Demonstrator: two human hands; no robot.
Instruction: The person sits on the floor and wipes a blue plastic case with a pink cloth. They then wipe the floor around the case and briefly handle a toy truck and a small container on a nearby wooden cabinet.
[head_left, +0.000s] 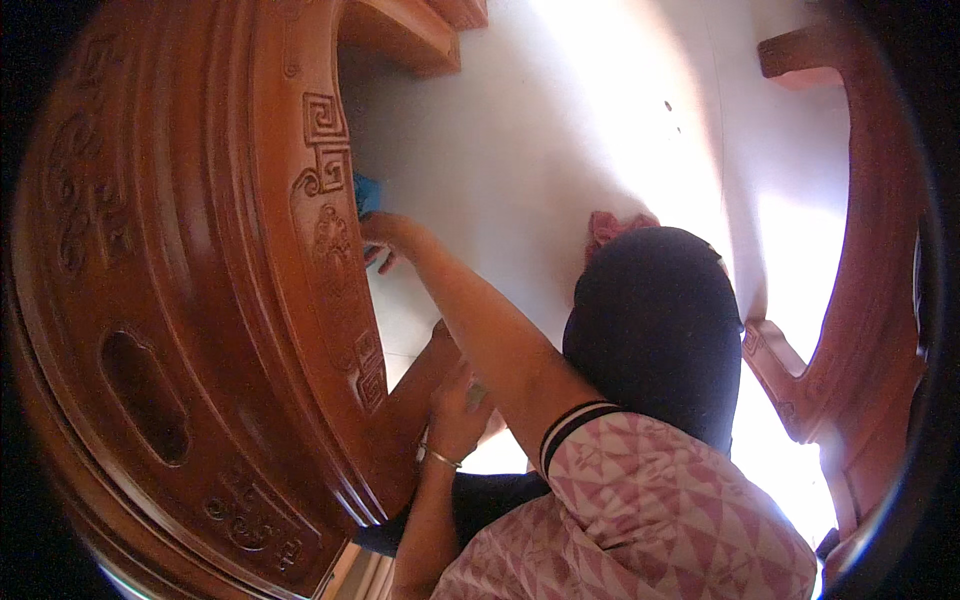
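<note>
Beside me at the left stands a carved reddish-brown wooden piece of furniture, with fret and scroll patterns cut along its edge. My right hand reaches to the underside of that edge; its fingertips are partly hidden. A blue item, perhaps a cloth, shows just above this hand, and whether the hand grips it is unclear. Lower down, my left hand, with a bangle at the wrist, is near the furniture's wooden leg. My right forearm partly covers the left hand's fingers, and I cannot tell what they hold.
A crumpled red cloth lies on the pale floor by my dark-clad knee. More wooden furniture curves along the right side. Wooden feet jut out at the top. Bright light falls across the floor.
</note>
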